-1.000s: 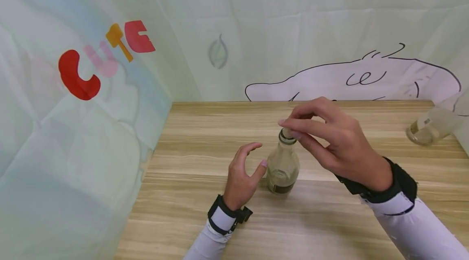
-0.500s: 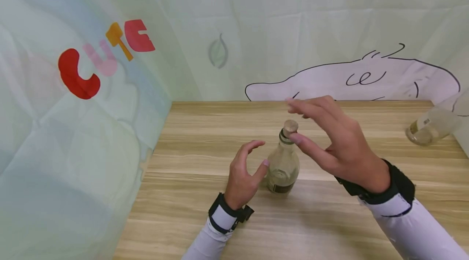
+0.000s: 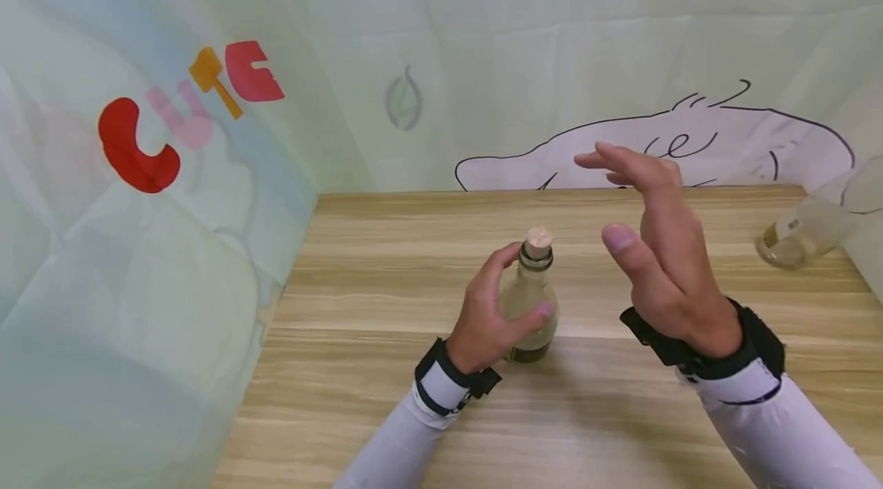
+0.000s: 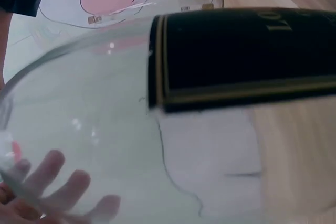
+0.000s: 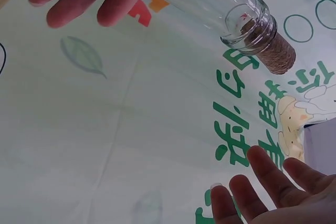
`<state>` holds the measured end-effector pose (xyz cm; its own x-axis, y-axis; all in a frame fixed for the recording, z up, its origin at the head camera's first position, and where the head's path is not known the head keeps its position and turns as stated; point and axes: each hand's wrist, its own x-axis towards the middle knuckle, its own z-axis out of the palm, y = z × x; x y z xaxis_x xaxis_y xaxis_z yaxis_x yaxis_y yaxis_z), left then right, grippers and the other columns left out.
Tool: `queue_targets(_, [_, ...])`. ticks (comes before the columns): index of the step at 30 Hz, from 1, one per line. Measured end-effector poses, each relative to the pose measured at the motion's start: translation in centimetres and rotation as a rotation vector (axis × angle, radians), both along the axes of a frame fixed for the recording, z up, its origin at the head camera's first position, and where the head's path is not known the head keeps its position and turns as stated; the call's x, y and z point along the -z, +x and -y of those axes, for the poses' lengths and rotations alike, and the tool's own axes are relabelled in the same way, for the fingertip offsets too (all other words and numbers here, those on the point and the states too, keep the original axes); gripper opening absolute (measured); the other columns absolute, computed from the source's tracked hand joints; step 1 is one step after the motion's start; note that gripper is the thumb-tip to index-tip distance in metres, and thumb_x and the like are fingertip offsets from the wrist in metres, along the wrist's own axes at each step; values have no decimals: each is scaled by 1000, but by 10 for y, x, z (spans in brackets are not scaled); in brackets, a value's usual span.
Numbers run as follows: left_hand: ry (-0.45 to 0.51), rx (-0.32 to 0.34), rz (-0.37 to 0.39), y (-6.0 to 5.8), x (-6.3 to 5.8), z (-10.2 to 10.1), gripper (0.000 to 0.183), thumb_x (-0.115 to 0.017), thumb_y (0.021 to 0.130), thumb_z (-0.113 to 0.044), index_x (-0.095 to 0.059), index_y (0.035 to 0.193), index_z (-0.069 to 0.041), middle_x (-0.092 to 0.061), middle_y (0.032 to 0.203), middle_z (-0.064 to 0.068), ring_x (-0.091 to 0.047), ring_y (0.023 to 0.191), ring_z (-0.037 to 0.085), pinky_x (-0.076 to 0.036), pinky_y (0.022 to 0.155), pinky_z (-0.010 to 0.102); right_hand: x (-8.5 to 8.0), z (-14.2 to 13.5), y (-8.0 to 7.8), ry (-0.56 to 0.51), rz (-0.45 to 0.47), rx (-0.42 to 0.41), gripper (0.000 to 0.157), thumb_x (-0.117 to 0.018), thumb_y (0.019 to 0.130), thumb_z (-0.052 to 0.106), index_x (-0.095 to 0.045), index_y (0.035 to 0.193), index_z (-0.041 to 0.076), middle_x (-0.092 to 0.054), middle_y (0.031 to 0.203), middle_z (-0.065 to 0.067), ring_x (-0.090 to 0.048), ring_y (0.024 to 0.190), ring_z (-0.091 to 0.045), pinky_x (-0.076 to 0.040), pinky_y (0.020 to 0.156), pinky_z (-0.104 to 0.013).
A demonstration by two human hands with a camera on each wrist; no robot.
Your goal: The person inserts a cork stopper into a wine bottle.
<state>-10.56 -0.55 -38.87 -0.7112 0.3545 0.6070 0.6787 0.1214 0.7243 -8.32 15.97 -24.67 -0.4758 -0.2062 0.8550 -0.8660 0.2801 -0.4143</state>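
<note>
A clear glass bottle (image 3: pixel 533 288) stands upright on the wooden table, with a cork (image 3: pixel 539 239) in its mouth. Part of the cork sticks up above the rim. My left hand (image 3: pixel 486 314) holds the bottle from the left, thumb across the front and fingers behind the glass. In the left wrist view those fingertips show through the bottle, beside a dark gold-edged label (image 4: pixel 241 56). Off to the right, my right hand (image 3: pixel 665 263) is raised with its fingers extended and touches nothing. The right wrist view shows the cork (image 5: pixel 278 55) seated in the bottle neck.
Another clear glass vessel (image 3: pixel 789 236) with a small label stands at the table's far right, by the side curtain. A pale printed curtain (image 3: pixel 386 29) borders the back and left of the wooden table (image 3: pixel 372 282).
My right hand has released the cork and moved away to the right, its fingers spreading. My left hand has moved right and taken hold of the bottle.
</note>
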Motion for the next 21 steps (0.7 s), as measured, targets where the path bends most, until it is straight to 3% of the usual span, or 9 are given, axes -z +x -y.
queue_targets(5, [-13, 43, 85, -9, 24, -14, 47, -59, 83, -34, -40, 124, -19, -54, 112, -3, -52, 99, 10, -43, 82, 28, 2, -5, 2, -8, 19, -3, 55, -39, 92, 32, -37, 120, -15, -51, 113, -26, -35, 102, -35, -26, 88, -41])
queue_targets(7, [-3, 52, 94, -10, 26, -17, 39, -58, 85, -31, -42, 118, -17, -57, 104, -2, -54, 91, 8, -46, 75, 26, 2, -5, 1, -12, 22, -4, 54, -39, 92, 32, -37, 120, -15, -51, 113, -26, -36, 102, -35, -26, 88, -40])
queue_targets(12, [-24, 40, 91, -8, 21, -17, 36, -57, 85, -29, -42, 114, -14, -57, 96, -1, -54, 87, 7, -46, 73, 23, 2, -4, 2, -31, 72, -52, 51, -38, 91, 27, -37, 121, -15, -49, 112, -28, -36, 107, -38, -26, 89, -41])
queue_targets(18, [12, 59, 48, 1, 1, -15, 30, -60, 82, -9, -44, 107, -4, -58, 93, 10, -55, 86, 11, -46, 74, 25, 14, 2, -4, -203, 389, -355, 46, -36, 90, 17, -35, 127, -11, -42, 117, -31, -34, 111, -41, -23, 91, -47])
queue_targets(21, [29, 64, 49, 1, 2, -16, 29, -60, 82, -9, -45, 106, -3, -58, 92, 10, -56, 84, 10, -46, 73, 24, 27, 6, -13, -248, 533, -488, 49, -34, 91, 22, -33, 129, -9, -38, 119, -32, -33, 111, -43, -22, 91, -49])
